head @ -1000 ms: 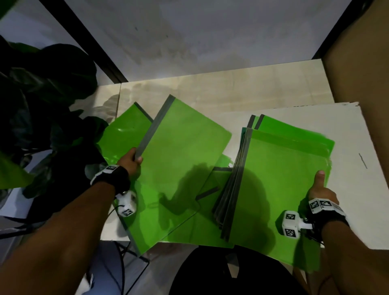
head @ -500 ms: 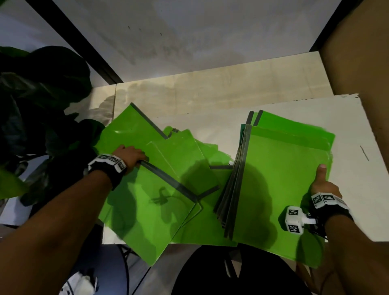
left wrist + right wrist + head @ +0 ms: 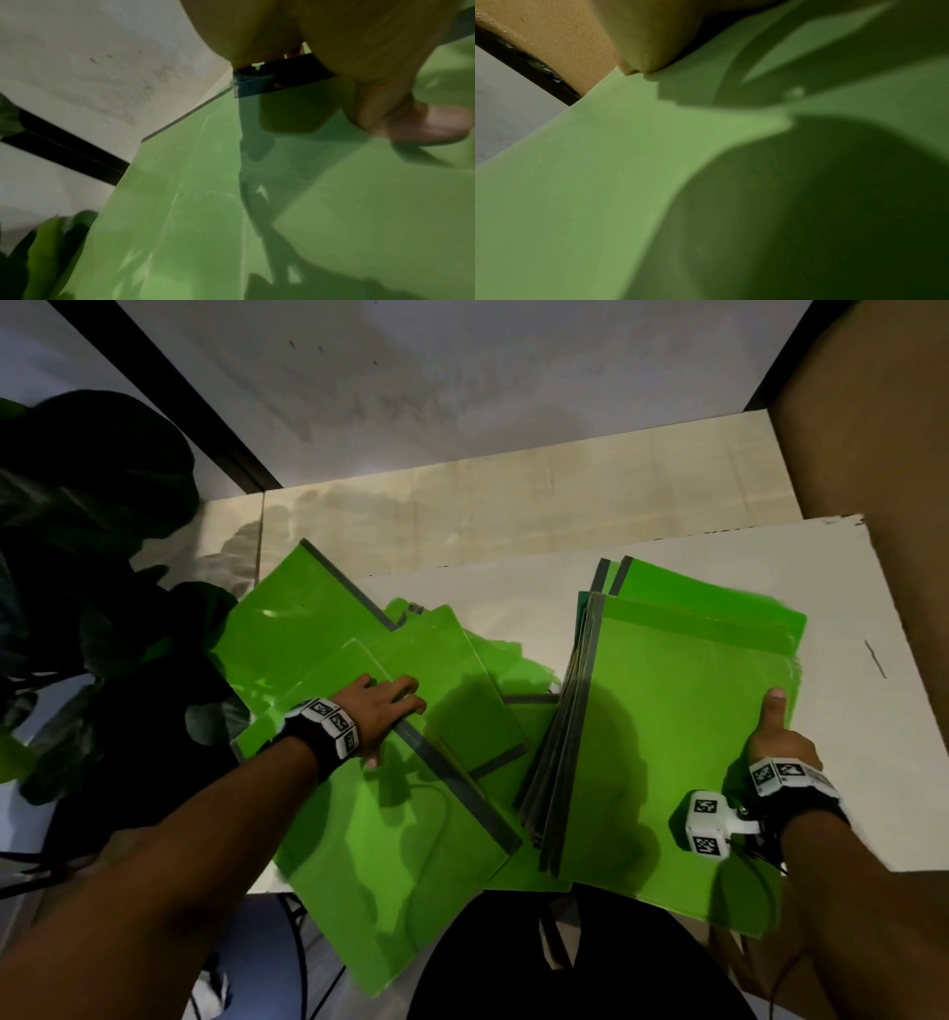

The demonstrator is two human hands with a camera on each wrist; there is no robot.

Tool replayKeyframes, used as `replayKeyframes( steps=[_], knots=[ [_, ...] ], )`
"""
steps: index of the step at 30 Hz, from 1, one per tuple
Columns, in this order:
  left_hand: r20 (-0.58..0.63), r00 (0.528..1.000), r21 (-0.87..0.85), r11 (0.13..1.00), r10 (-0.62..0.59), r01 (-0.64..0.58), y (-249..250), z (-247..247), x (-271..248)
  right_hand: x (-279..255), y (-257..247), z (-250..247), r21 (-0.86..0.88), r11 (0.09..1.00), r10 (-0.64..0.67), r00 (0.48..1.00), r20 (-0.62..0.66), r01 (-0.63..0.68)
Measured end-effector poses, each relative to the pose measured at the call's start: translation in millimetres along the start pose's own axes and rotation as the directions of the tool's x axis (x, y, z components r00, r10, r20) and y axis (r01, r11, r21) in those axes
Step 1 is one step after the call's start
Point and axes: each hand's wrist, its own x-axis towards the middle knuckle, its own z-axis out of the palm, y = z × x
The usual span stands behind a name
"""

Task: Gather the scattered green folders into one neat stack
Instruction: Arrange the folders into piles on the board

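A thick stack of green folders [image 3: 678, 742] with dark spines lies on the right, its near end over the table edge. My right hand [image 3: 778, 737] holds its right edge, thumb [image 3: 639, 40] on the top cover [image 3: 603, 162] and fingers hidden beneath. On the left, several loose green folders [image 3: 447, 670] lie fanned and overlapping. My left hand [image 3: 390, 716] grips the dark spine [image 3: 452, 783] of the nearest loose folder [image 3: 390, 855], which hangs over the front edge. In the left wrist view my thumb [image 3: 416, 123] presses on that folder [image 3: 334, 203].
A dark leafy plant [image 3: 92, 546] crowds the left side. A brown board [image 3: 873, 428] walls off the right. A white sheet [image 3: 883, 737] covers the wooden table [image 3: 513, 505] under the stack. A dark shape [image 3: 565, 963] sits below the front edge.
My left hand swung the loose folder down and round onto the pile, so its spine now runs diagonally, and moved right. The right hand stays on the stack.
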Motion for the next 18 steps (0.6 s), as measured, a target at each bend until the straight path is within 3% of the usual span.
replayKeyframes(
  steps=[8,10,14,16,18],
  knots=[
    [0.003,1.0,0.118,0.993,0.018,-0.018,4.0,-28.8,17.5,-5.6,-0.3,-3.6,0.035,0.999,0.014,1.0,-0.001,-0.014],
    [0.041,0.999,0.069,0.998,0.003,-0.006,-3.7,-39.5,16.4,-6.0,-1.7,-5.4,0.031,0.999,0.014,1.0,-0.004,-0.014],
    [0.059,0.984,-0.281,0.943,-0.168,0.177,-41.6,-61.6,2.9,-8.8,-1.8,-6.2,0.028,1.0,0.008,1.0,0.008,-0.009],
    [0.015,0.959,-0.467,0.846,-0.283,0.257,-65.0,-71.5,-12.4,-8.1,-0.3,-5.4,-0.014,1.0,-0.015,1.0,0.019,0.015],
    [-0.061,0.904,-0.629,0.719,-0.423,0.294,-90.6,-72.1,-28.4,-9.7,-0.9,-6.1,-0.033,0.999,-0.041,0.999,0.028,0.042]
  ],
)
